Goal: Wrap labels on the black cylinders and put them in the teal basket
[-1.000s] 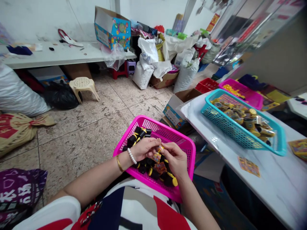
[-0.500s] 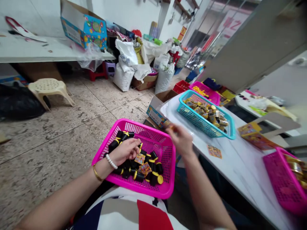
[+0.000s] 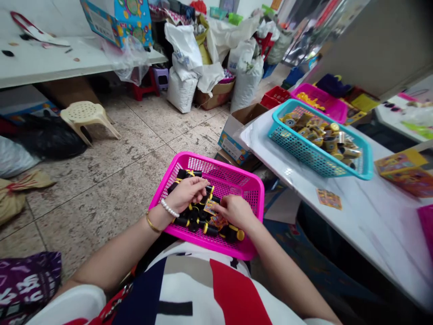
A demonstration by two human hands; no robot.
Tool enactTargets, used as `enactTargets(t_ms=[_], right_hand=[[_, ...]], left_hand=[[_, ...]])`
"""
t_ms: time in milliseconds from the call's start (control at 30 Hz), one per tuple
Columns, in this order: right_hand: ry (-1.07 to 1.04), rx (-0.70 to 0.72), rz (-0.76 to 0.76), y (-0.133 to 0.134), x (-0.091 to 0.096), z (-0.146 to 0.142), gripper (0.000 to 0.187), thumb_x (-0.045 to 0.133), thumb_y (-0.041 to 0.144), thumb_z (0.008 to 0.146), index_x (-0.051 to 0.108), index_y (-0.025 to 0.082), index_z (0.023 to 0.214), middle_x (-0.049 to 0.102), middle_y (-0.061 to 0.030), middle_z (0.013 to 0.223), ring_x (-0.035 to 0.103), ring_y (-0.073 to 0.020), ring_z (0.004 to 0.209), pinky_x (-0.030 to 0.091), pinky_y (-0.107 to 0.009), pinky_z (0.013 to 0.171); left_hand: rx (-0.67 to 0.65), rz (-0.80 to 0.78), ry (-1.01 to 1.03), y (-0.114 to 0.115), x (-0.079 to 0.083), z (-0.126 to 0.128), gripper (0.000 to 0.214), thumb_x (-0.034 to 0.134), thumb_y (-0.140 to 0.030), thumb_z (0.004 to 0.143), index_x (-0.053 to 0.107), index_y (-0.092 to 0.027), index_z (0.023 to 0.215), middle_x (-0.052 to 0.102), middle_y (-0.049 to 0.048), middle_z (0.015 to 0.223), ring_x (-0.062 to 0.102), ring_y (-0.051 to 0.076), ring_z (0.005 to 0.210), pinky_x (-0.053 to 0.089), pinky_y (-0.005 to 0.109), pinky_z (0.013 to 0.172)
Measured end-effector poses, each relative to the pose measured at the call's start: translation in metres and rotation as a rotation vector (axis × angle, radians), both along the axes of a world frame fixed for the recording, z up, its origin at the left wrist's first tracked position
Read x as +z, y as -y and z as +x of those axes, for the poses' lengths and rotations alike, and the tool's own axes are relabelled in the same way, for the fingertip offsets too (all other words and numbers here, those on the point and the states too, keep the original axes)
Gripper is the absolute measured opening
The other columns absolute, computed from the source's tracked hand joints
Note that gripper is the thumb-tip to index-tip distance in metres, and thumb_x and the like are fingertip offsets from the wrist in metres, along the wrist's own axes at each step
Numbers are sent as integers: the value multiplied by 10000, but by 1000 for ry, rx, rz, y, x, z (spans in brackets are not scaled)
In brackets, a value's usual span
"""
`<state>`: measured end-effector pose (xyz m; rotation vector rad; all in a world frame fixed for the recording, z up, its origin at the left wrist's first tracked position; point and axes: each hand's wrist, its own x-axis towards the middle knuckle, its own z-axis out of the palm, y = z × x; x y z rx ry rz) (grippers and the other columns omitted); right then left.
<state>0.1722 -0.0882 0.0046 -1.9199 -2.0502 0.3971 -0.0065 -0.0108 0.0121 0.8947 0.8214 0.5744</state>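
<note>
White table: turquoise basket, orange card, printed box, pink basket at right.

Yellow-banded black pieces lie toward the near edge of a magenta basket, beside cards patterned seemingly orange; a turquoise basket stands on a white worktop.

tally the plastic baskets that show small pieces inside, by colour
Pink: 2 (the near basket with black-and-yellow pieces, the far basket with yellow pieces)
Turquoise: 1 (the turquoise basket with gold-coloured pieces)
Total: 3
Left out: the pink item cut off at the right edge, since no contents show.
</note>
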Motion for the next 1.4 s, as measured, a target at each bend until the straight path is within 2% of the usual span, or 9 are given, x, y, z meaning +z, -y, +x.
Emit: enactTargets(t_ms=[100,233,333,500,767,1033,1167,1300,1400], right_hand=[[36,-25,-28,-1,-20,-10,296,697,391,773,575,199,584,602,-42,591,521,-164,551,346,-296,538],[53,6,-43,-11,-20,-5,117,670,198,763,591,188,677,643,-35,713,563,-175,695,388,-284,660],[78,-1,-57,-14,-17,-2,60,639,224,790,609,179,764,645,-49,761,563,-186,744,390,-289,705],[96,-14,-79,-15,-20,-7,255,720,290,739,629,174,947,632,-106,921,556,-242,871,398,-324,769],[-133,-14,-84,-29,-28,10,87,635,198,781,606,179,701,643,1,690,561,-134,650,395,-232,614],[-696,51,-137,-27,25,10,110,633,296,785,665,197,820,666,14,682,596,-133,601,455,-234,563],[-1026,-224,-27,-28,31,0,314,680,390,760,637,187,995,682,-27,782,637,-162,658,499,-260,567],[-1106,-303,-149,-19,15,-17,327,642,499,778,617,178,834,616,-1,639,557,-139,525,436,-241,461],[-1091,-370,-73,-13,7,-26,368,561,547,828,551,197,717,491,55,494,425,-105,413,332,-221,406]], left_hand=[[-35,61,-44,2,0,1,280,674,-395,766,578,-137,816,568,-26,622,462,32,429,278,147,389],[-52,130,-92,3,1,2,288,651,-410,785,558,-138,792,568,-19,628,461,34,433,285,148,392],[-42,180,-117,1,0,0,283,639,-406,797,559,-134,787,571,-12,633,462,37,437,301,155,400],[1,175,-136,-2,-5,-2,274,664,-383,776,573,-129,826,577,-12,634,466,43,439,340,165,422],[-3,300,-220,0,-1,0,245,629,-364,792,617,-126,850,600,1,661,490,68,466,373,187,447],[-28,514,-275,10,-1,5,245,707,-385,713,686,-152,786,653,31,731,542,119,618,404,209,554],[112,305,-217,11,2,9,242,678,-383,731,625,-149,707,545,-28,553,456,85,472,341,199,461],[164,260,-191,15,6,10,263,679,-398,732,616,-144,699,527,-28,537,438,83,463,324,195,440],[225,310,-174,22,13,10,278,638,-427,775,624,-149,771,537,-23,581,443,87,494,331,192,454]])
